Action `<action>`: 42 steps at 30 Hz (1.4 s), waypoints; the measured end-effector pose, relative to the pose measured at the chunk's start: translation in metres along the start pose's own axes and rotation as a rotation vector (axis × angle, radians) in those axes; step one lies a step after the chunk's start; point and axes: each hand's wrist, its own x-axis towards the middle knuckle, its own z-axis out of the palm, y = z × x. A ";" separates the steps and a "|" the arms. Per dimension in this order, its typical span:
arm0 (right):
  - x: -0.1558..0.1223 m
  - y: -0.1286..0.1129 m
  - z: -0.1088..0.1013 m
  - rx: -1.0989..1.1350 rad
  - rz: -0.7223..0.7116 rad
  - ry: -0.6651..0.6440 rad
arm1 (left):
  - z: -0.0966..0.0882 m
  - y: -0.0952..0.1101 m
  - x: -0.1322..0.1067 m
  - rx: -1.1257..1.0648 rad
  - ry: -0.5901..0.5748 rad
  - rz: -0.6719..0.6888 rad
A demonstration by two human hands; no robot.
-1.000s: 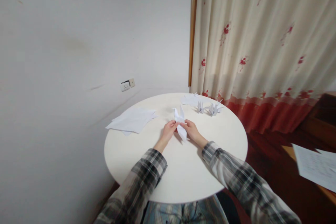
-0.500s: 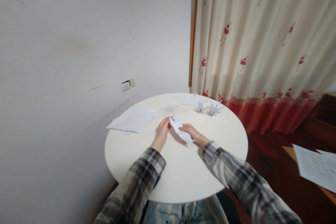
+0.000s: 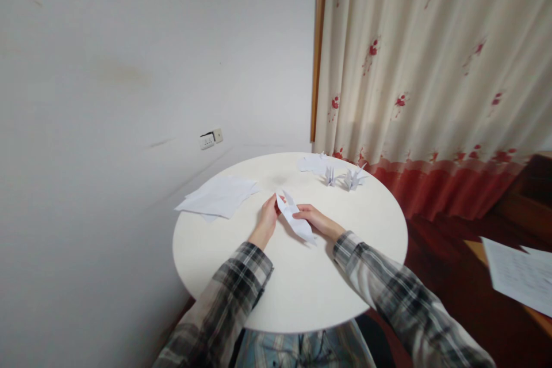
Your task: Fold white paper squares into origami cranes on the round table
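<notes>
A long piece of folded white paper (image 3: 296, 223) is held between my two hands above the round white table (image 3: 293, 293). Two pointed flaps stand apart at its upper end. My left hand (image 3: 269, 215) pinches it by the upper left edge, and some of those fingers are hidden behind the paper. On the right side, my right hand (image 3: 314, 217) grips it near the middle, thumb on top and the other fingers partly out of sight. The lower end of the paper hangs free, pointing toward the table's front right.
Loose white sheets (image 3: 219, 198) lie at the table's left edge. At the back right stand folded paper cranes (image 3: 353, 178) and a smaller folded piece (image 3: 330, 176), near more paper (image 3: 311, 164). A written sheet (image 3: 517, 273) rests on a wooden surface to the right.
The folded paper has turned slightly in my hands, its lower end swinging a little toward me and left. Its upper flaps now show more plainly. Both hands have barely moved.
</notes>
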 end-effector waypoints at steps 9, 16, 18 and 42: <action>0.002 0.003 -0.002 0.013 -0.039 0.013 | 0.001 0.001 0.002 -0.019 0.009 -0.128; 0.014 0.014 -0.009 0.134 -0.183 0.124 | 0.001 0.006 -0.011 0.073 -0.249 -0.142; 0.019 0.018 -0.012 0.142 -0.205 0.165 | 0.003 0.009 -0.016 0.122 -0.295 -0.130; 0.022 0.016 -0.015 -0.269 -0.412 0.476 | 0.014 0.015 -0.023 0.345 -0.318 0.085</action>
